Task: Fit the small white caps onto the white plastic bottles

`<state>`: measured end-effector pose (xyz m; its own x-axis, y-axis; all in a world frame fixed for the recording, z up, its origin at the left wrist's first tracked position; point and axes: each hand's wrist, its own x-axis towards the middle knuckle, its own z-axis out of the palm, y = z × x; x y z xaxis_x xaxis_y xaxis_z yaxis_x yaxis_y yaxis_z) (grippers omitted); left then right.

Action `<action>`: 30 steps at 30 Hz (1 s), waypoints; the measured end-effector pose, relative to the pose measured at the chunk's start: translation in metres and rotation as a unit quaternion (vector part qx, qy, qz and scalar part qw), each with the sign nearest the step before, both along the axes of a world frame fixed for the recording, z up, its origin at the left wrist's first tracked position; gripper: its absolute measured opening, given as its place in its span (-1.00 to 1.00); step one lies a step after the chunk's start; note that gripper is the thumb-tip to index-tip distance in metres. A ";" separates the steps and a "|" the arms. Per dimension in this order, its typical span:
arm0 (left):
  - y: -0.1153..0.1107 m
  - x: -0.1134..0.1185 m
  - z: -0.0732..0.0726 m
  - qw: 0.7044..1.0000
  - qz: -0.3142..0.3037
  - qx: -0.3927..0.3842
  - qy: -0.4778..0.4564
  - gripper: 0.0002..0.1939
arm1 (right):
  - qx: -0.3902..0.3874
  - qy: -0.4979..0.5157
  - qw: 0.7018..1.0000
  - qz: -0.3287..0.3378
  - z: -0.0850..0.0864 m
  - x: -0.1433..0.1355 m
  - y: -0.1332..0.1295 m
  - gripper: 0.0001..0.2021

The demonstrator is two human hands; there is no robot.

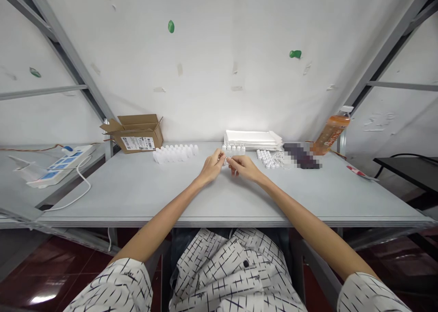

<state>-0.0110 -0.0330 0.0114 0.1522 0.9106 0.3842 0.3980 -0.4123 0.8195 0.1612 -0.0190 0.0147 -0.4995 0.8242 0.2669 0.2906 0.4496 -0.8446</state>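
Note:
My left hand (211,167) and my right hand (244,167) meet over the middle of the table, fingers pinched. Between their fingertips is a small white plastic bottle (225,161), mostly covered by the fingers; whether its top is capped is too small to tell. Just behind my hands stands a group of white-capped small bottles (234,149). To the left, several rows of translucent white bottles (175,153) stand upright. Right of my right hand lie many small white caps (268,158), with a heap of tiny clear-white pieces (282,159) beside them.
An open cardboard box (139,136) stands at the back left. A stack of white trays or sheets (252,139) lies against the wall. An orange drink bottle (331,132) and a blurred dark item (303,156) are at right. A power strip (61,166) sits far left.

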 end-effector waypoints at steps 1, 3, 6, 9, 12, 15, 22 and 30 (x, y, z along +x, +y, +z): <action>0.000 0.000 0.000 1.000 -0.005 0.001 0.006 -0.82 | 0.006 -0.010 1.000 -0.001 -0.001 0.000 0.000 -0.44; 0.000 0.000 0.000 1.000 -0.007 -0.003 0.015 -0.82 | 0.030 -0.027 0.999 -0.005 -0.001 0.000 0.000 -0.43; -0.001 0.000 0.001 1.000 0.000 -0.006 0.025 -0.84 | 0.075 -0.024 0.997 -0.025 0.002 -0.001 -0.004 -0.52; -0.001 0.001 0.001 1.000 -0.005 -0.014 0.012 -0.85 | 0.065 0.010 0.997 -0.031 0.005 -0.003 -0.008 -0.62; -0.001 0.002 0.003 0.999 -0.013 -0.039 -0.032 -0.84 | 0.020 0.036 0.999 -0.003 0.007 -0.004 -0.010 -0.69; 0.000 0.002 0.004 0.995 -0.012 -0.074 -0.072 -0.83 | -0.017 0.056 0.998 0.011 0.007 -0.004 -0.009 -0.69; -0.002 0.002 0.008 0.987 -0.038 -0.101 -0.122 -0.84 | 0.004 -0.005 1.000 0.017 0.008 -0.001 -0.008 -0.56; -0.005 0.003 0.013 0.977 -0.065 -0.122 -0.160 -0.81 | 0.149 -0.077 0.985 -0.050 0.007 -0.005 -0.008 -0.46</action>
<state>-0.0080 -0.0377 0.0247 0.1795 0.9623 0.2043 0.0618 -0.2183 0.9739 0.1566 -0.0266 0.0215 -0.4729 0.7681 0.4318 0.4611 0.6333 -0.6216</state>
